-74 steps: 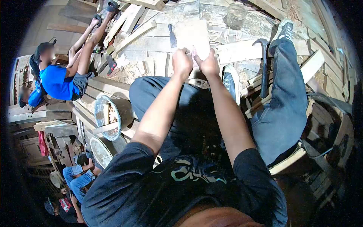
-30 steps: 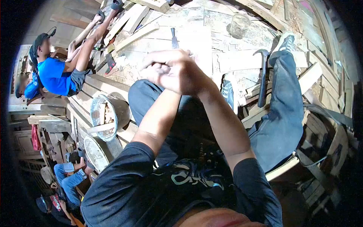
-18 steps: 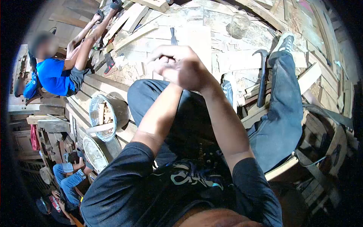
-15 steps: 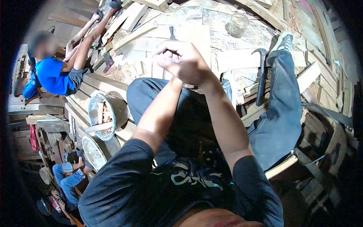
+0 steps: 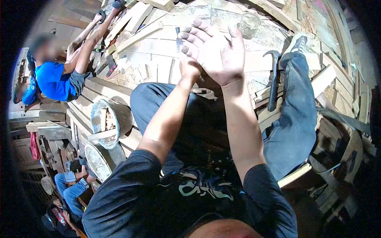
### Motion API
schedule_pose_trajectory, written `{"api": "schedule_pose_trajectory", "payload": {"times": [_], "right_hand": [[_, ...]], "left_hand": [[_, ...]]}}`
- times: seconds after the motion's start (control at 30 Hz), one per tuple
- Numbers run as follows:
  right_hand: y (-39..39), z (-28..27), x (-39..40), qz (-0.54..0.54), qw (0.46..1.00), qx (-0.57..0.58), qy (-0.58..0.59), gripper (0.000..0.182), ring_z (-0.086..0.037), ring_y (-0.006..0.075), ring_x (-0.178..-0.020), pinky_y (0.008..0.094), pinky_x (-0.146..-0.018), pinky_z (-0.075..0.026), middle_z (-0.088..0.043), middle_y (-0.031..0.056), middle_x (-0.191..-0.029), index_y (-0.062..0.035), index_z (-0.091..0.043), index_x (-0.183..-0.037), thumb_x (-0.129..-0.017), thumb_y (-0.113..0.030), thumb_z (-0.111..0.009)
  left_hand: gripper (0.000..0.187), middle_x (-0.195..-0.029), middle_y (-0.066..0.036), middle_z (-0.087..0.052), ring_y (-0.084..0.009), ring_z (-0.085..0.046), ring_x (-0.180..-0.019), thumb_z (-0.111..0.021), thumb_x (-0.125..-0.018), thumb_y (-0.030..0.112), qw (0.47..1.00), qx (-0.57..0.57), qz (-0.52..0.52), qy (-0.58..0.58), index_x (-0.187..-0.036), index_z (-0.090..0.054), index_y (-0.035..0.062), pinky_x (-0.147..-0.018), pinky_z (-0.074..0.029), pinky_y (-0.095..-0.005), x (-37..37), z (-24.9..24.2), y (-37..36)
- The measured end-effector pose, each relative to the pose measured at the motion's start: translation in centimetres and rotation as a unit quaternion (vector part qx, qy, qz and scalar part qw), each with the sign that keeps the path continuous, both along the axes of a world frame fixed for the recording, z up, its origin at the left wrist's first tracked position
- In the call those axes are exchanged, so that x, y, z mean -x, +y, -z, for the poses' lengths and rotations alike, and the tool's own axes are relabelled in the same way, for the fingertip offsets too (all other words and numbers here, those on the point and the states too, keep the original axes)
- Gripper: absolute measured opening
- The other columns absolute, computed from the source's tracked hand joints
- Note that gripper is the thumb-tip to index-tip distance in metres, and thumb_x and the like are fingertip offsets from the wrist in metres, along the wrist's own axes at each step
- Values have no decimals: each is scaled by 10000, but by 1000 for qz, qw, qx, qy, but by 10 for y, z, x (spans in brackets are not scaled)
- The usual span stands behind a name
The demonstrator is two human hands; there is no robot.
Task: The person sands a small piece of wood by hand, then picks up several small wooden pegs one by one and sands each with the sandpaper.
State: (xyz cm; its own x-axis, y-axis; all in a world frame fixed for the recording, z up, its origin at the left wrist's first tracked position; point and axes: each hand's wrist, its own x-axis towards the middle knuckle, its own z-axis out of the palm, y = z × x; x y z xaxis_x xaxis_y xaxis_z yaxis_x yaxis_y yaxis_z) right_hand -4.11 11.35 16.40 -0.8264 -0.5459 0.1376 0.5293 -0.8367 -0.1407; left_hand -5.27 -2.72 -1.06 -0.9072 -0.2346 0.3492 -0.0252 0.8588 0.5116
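My right hand (image 5: 222, 57) is raised over the work floor, palm up toward me, its fingers spread and nothing lying in it. Pale dust coats the palm and darker smudges mark the fingertips. Just to its left, my left hand (image 5: 190, 67) touches or sits close behind it, with its fingers hidden. A slim tool with a dark handle (image 5: 178, 31) lies on the boards beyond the hands. To the right, a claw hammer (image 5: 273, 81) rests beside my leg, its head pointing away from me.
A glass jar (image 5: 250, 27) stands at the far side. On the left are a bucket (image 5: 127, 119) holding wood scraps and another pail (image 5: 99, 160). Loose planks (image 5: 139, 39) lie around. One person in a blue shirt (image 5: 53, 81) sits at left, another person in jeans (image 5: 71, 188) lower left.
My hands were clasped together; now the right one has turned palm up and opened, moving slightly right and away. The hammer and dark-handled tool stay in place.
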Motion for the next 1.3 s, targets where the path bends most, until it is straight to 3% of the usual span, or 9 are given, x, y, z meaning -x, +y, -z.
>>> {"api": "schedule_pose_trajectory", "payload": {"times": [0.53,0.67,0.7,0.77,0.83,0.9,1.03,1.1,1.3], "right_hand": [[-16,8,-14,-25,993,-59,99,641,-591,291,-1041,411,-943,-486,-600,211,-1137,88,-473,-1286,-969,-467,-444],[-6,8,-7,3,789,-477,387,312,-640,191,-831,323,-823,-515,-681,98,-917,25,-665,-999,-853,-249,-697],[-4,12,-6,90,663,-579,465,325,-637,200,-832,327,-817,-508,-679,137,-919,43,-654,-1010,-802,-195,-734],[-4,50,9,91,655,-631,406,411,-638,277,-953,362,-892,-496,-657,200,-1023,46,-625,-1087,-793,-214,-745],[-6,86,10,306,544,-698,350,400,-583,368,-1093,438,-940,-476,-623,238,-1116,10,-636,-1100,-808,-252,-716],[-4,123,12,263,437,-817,268,777,-454,435,-1250,527,-1025,-401,-454,272,-1359,-3,-398,-1392,-787,-344,-746],[-11,178,-5,142,468,-858,156,927,-400,469,-1309,542,-1059,-374,-448,311,-1353,39,-324,-1434,-773,-442,-760],[-14,215,-1,205,651,-716,145,880,-550,417,-1205,449,-1003,-454,-550,330,-1270,102,-336,-1382,-772,-336,-795],[-13,220,-4,215,727,-641,119,764,-615,314,-1119,373,-962,-476,-621,270,-1186,107,-374,-1345,-786,-209,-788]], "left_hand": [[138,-874,-249,-632,-413,-627,-757,-620,-842,87,1000,-5,-11,29,-941,-628,-10,-684,-510,-455,4,3,-2],[134,-868,-249,-628,-414,-623,-746,-618,-839,79,999,-10,-8,49,-939,-620,-11,-673,-508,-455,0,7,-6],[133,-866,-249,-627,-414,-622,-743,-618,-838,77,998,-11,-5,58,-938,-619,-11,-670,-508,-455,-2,11,-9],[131,-863,-249,-625,-414,-620,-738,-617,-837,73,995,-1,14,95,-938,-615,-11,-664,-507,-455,-7,22,-12],[147,-826,-240,-606,-427,-597,-735,-639,-808,59,990,23,58,129,-931,-613,-18,-645,-478,-492,-11,19,-13],[168,-815,-249,-603,-447,-588,-761,-662,-788,81,988,13,76,134,-919,-642,-23,-679,-467,-517,-12,8,-15],[187,-876,-271,-650,-449,-632,-868,-654,-812,141,998,-58,23,6,-908,-709,-10,-788,-503,-485,-14,-10,-5],[185,-884,-265,-657,-440,-638,-894,-652,-814,143,997,-65,12,-43,-913,-713,-2,-795,-505,-482,-16,-16,-4],[170,-884,-243,-641,-433,-619,-875,-649,-780,99,999,-17,27,-25,-920,-695,15,-787,-499,-500,-16,-3,-10]]}}
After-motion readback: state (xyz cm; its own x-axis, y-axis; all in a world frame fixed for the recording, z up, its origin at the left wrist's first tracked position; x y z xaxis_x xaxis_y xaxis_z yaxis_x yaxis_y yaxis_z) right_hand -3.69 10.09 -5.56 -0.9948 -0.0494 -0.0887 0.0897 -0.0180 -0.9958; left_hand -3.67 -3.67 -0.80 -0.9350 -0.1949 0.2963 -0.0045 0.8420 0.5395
